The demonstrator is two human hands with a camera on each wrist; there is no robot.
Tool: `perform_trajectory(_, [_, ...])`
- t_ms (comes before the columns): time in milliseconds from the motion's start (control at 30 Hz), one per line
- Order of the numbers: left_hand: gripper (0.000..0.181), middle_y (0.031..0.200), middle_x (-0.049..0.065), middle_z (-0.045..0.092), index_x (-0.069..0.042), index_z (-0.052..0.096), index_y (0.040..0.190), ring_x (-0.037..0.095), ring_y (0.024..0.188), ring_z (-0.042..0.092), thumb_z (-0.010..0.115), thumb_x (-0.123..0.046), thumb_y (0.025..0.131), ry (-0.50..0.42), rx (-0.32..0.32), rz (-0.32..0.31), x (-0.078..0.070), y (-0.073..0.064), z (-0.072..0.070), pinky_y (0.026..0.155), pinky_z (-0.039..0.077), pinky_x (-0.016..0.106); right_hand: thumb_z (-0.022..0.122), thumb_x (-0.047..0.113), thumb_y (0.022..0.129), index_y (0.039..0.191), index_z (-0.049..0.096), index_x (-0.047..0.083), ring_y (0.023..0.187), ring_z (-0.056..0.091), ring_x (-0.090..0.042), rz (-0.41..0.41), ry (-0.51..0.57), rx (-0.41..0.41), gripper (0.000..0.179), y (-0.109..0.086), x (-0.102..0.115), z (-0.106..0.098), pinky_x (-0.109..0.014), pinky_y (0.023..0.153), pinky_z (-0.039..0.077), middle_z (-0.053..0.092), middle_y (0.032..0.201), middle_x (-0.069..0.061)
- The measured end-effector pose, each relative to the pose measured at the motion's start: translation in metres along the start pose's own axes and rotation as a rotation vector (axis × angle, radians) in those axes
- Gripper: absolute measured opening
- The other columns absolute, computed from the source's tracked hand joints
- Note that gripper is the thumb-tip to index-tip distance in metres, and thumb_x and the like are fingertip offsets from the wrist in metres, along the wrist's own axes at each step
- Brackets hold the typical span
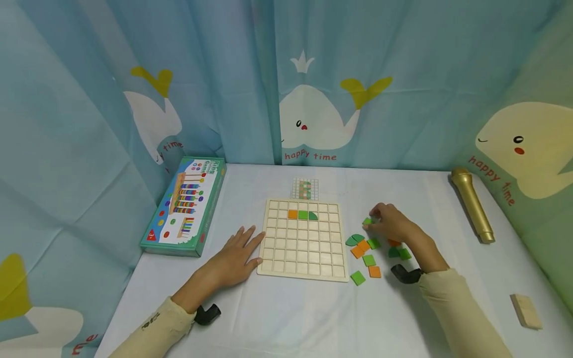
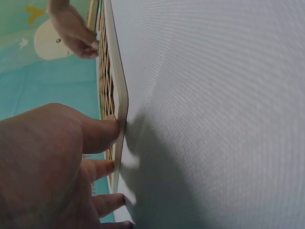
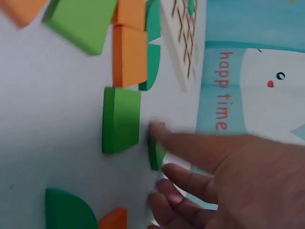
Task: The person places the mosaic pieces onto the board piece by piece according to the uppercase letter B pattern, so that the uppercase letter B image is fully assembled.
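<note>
My left hand (image 1: 235,258) lies with fingers spread at the left edge of a pale wooden grid board (image 1: 302,277); its thumb and fingertips touch the rim in the left wrist view. Three tiles sit in one upper row of the board: an orange square (image 1: 293,214), a green square (image 1: 303,215) and a dark green quarter-round piece (image 1: 313,216). Right of the board, my right hand (image 1: 391,223) pinches a green square tile (image 3: 155,151) between thumb and index finger, low at the table. Another green square tile (image 3: 121,119) lies beside it.
Loose orange tiles (image 1: 374,272) and green tiles (image 1: 357,278) are scattered right of the board. Behind it lies a printed pattern card (image 1: 305,189). A boxed game (image 1: 183,206) stands left; a gold microphone (image 1: 472,205) and a wooden block (image 1: 525,312) are at the right.
</note>
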State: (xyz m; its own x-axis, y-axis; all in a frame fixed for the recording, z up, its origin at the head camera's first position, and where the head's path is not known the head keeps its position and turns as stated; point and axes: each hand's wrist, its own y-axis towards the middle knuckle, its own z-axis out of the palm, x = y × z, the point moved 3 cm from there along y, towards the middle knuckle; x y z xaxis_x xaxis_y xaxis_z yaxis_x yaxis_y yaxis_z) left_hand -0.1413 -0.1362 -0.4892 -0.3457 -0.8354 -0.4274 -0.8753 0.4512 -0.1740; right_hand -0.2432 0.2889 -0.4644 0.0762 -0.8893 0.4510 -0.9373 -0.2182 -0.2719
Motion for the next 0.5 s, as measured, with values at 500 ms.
perform_trajectory(500, [0.066, 0.175, 0.018, 0.021, -0.015, 0.031, 0.168, 0.046, 0.162, 0.012, 0.053, -0.038, 0.110, 0.008, -0.005, 0.002, 0.002, 0.002, 0.002, 0.128, 0.019, 0.062, 0.062, 0.003, 0.104, 0.127, 0.058, -0.009, 0.110, 0.057, -0.045, -0.127, 0.056, -0.134, 0.026, 0.005, 0.002, 0.013, -0.062, 0.099, 0.049, 0.054, 0.123, -0.032])
